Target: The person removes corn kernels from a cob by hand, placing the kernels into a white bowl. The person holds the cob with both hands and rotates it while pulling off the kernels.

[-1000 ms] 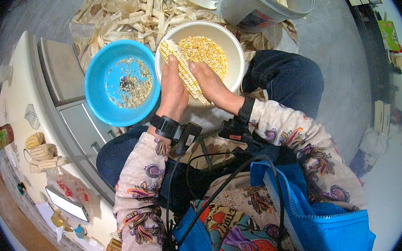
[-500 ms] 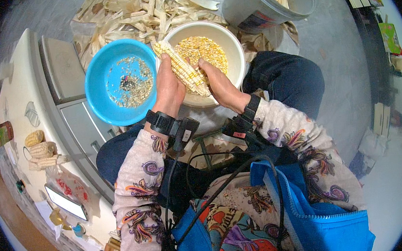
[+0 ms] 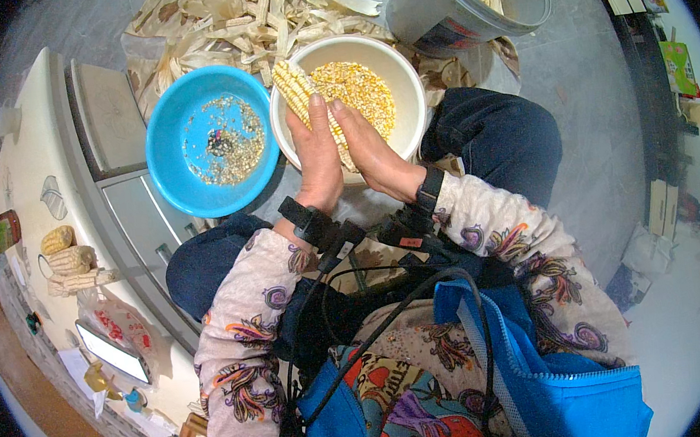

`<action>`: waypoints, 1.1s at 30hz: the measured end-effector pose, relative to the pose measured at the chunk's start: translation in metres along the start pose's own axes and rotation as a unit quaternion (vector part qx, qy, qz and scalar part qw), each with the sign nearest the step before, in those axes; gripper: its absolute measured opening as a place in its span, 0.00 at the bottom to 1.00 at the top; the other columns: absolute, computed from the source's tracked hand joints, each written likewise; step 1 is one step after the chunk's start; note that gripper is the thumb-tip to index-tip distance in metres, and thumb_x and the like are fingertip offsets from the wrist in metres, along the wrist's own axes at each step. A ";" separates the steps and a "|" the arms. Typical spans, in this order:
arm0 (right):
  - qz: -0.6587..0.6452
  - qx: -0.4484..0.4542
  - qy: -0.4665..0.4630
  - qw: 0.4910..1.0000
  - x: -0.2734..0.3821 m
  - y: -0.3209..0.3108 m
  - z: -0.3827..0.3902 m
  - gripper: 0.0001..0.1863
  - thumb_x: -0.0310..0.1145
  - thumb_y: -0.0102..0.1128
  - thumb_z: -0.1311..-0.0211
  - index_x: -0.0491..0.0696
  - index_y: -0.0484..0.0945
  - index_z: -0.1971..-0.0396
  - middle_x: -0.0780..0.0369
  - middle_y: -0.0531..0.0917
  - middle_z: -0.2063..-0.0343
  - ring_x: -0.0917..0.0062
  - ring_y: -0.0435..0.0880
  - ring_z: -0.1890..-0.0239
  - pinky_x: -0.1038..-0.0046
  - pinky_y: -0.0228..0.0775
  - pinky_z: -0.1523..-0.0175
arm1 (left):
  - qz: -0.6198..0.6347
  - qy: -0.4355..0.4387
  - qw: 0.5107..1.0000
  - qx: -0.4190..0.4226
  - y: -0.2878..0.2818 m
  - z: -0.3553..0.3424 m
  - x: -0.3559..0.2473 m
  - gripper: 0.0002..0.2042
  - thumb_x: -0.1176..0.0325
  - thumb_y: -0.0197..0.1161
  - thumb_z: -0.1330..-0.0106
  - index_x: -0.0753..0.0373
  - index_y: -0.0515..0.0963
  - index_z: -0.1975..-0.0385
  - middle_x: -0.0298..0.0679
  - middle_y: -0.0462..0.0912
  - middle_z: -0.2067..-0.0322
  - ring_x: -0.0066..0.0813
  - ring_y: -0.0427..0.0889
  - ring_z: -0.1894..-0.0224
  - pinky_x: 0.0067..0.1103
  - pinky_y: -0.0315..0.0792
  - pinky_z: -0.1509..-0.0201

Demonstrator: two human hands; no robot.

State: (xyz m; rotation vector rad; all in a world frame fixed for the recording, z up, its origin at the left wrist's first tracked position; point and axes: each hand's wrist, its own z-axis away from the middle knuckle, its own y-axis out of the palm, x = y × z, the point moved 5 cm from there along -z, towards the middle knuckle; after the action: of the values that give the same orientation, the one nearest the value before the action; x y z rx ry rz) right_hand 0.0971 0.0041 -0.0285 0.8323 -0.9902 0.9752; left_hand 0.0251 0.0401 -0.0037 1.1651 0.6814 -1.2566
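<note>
An ear of corn (image 3: 294,87) slants over the left part of a white bowl (image 3: 415,77), its tip up and to the left. My left hand (image 3: 318,156) is closed round the ear, thumb lying along its upper side. My right hand (image 3: 377,153) holds the lower part, its thumb close beside the left one. Yellow rows of kernels show above the thumbs; the hands cover much of the ear. Loose yellow and whitish kernels (image 3: 363,91) lie in the bowl beneath.
A blue basin (image 3: 164,144) with small pale bits stands left of the bowl. Dry husks and cobs (image 3: 251,26) lie beyond. A grey bucket (image 3: 431,13) with corn ears stands far right. On the left, a white cabinet top (image 3: 34,177) bears several ears and a phone (image 3: 114,351).
My hands have drawn together, the left moving rightward, so the thumbs are nearly side by side. The ear has turned: fuller yellow rows show where paler, gappy rows faced up.
</note>
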 end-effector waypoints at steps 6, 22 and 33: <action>-0.056 -0.013 0.066 0.996 0.009 0.000 0.006 0.22 0.40 0.33 0.33 0.36 0.68 0.57 0.52 0.74 0.61 0.67 0.71 0.56 0.71 0.58 0.46 | 0.002 0.001 1.000 0.005 -0.003 -0.004 0.006 0.22 0.63 0.47 0.33 0.67 0.55 0.44 0.42 0.68 0.53 0.28 0.68 0.52 0.23 0.63 0.47; 0.176 0.018 -0.022 0.984 0.003 -0.005 -0.003 0.23 0.44 0.31 0.32 0.38 0.68 0.64 0.48 0.72 0.68 0.62 0.72 0.60 0.68 0.62 0.53 | 0.075 -0.053 0.996 -0.003 -0.014 -0.016 0.022 0.21 0.63 0.46 0.32 0.67 0.54 0.44 0.44 0.65 0.49 0.29 0.68 0.50 0.25 0.65 0.47; 0.227 0.046 -0.019 0.973 0.011 -0.004 0.005 0.23 0.45 0.32 0.32 0.38 0.67 0.60 0.51 0.73 0.66 0.65 0.72 0.61 0.70 0.63 0.54 | 0.126 -0.120 0.984 0.035 -0.013 -0.020 0.021 0.18 0.61 0.43 0.31 0.67 0.59 0.48 0.42 0.69 0.55 0.29 0.73 0.56 0.25 0.70 0.53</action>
State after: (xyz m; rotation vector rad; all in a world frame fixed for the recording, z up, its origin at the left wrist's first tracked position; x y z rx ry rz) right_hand 0.1021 0.0014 -0.0174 0.7153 -1.2046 1.4078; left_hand 0.0213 0.0526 -0.0334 1.0976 0.3027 -1.1868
